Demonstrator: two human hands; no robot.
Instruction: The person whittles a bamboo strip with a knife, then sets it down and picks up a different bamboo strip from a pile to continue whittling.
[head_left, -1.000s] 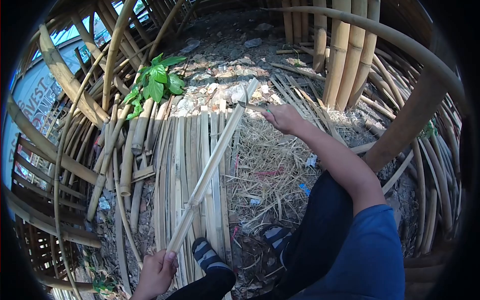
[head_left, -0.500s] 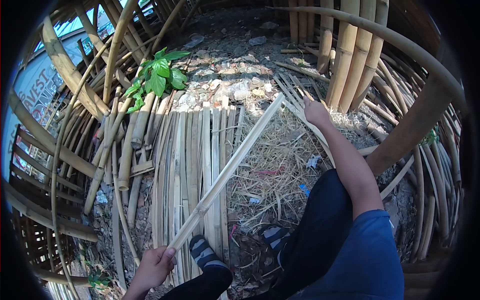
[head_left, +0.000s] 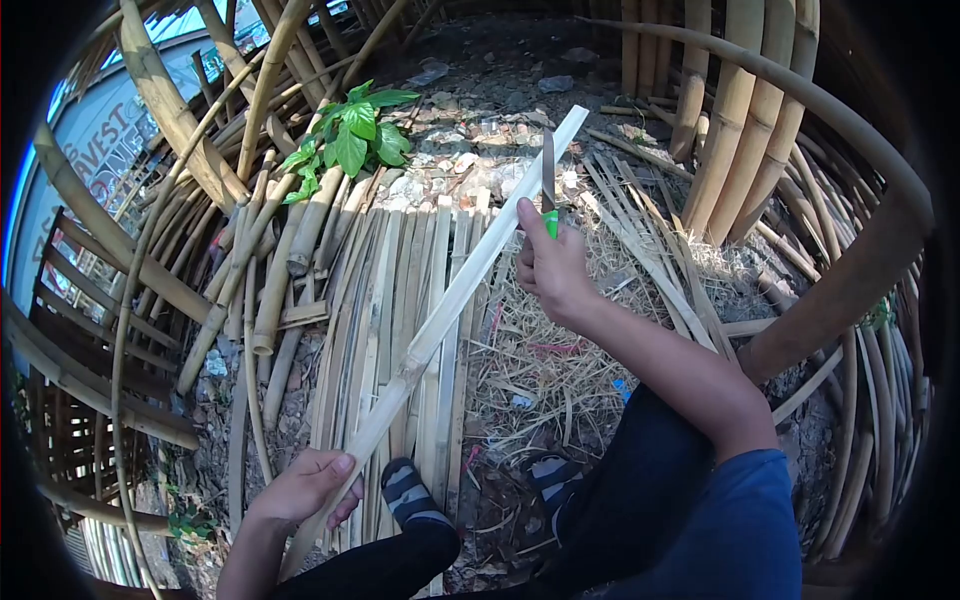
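My left hand [head_left: 305, 487] grips the lower part of a long split bamboo strip [head_left: 450, 300], fingers wrapped round it. The strip slants up and away to the right, with a node partway along and its pale inner face in light. In my right hand [head_left: 558, 262] is a knife [head_left: 548, 175] with a green handle, its dark blade pointing up beside the strip's far part. My right thumb lies at the strip's edge. Beneath the strip, a row of split bamboo strips [head_left: 395, 290] lies on the ground.
Straw-like shavings [head_left: 560, 360] cover the ground to the right of the row. Upright bamboo poles [head_left: 727, 130] stand at the right, and a thick curved pole [head_left: 835, 270] crosses nearer me. Bamboo poles [head_left: 285, 260] and a leafy green plant [head_left: 355, 135] are at the left. My sandalled foot [head_left: 410, 490] rests by the strips.
My right hand has come in from the right to the strip's edge, bringing the knife's blade and green handle into clear view. The strip has shifted slightly; my left hand still grips it.
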